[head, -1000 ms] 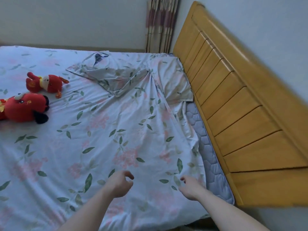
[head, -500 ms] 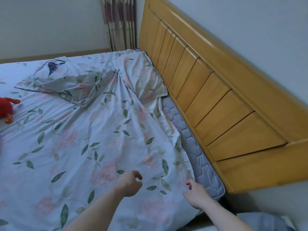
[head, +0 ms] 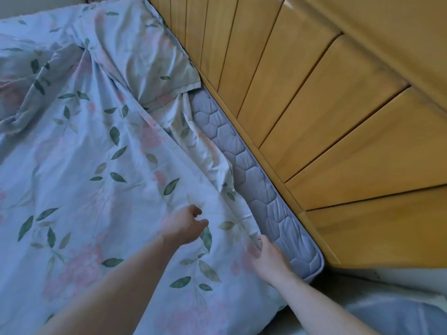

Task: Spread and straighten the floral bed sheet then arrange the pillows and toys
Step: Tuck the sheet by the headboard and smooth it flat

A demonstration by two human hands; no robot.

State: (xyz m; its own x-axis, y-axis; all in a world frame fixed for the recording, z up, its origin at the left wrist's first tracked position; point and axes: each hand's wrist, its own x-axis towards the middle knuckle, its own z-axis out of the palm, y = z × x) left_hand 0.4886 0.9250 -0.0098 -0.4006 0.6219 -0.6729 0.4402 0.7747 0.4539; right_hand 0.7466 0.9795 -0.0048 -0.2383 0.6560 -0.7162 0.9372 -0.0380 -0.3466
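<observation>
Lying rumpled across the bed, the floral sheet (head: pixel 101 170) has its edge pinched by the right hand (head: pixel 267 259), just beside the bare mattress (head: pixel 263 189) strip. Left of that grip, the left hand (head: pixel 183 227) hovers loosely curled, holding nothing; beyond the mattress stands the wooden headboard (head: pixel 326 117).

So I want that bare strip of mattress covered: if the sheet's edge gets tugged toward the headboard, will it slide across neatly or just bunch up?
The sheet looks thin and floppy: it already lies in folds beside the mattress. It would probably follow a pull easily, but only near the right hand, so creases further up may stay. It seems light, so the pull should need little effort.
</observation>
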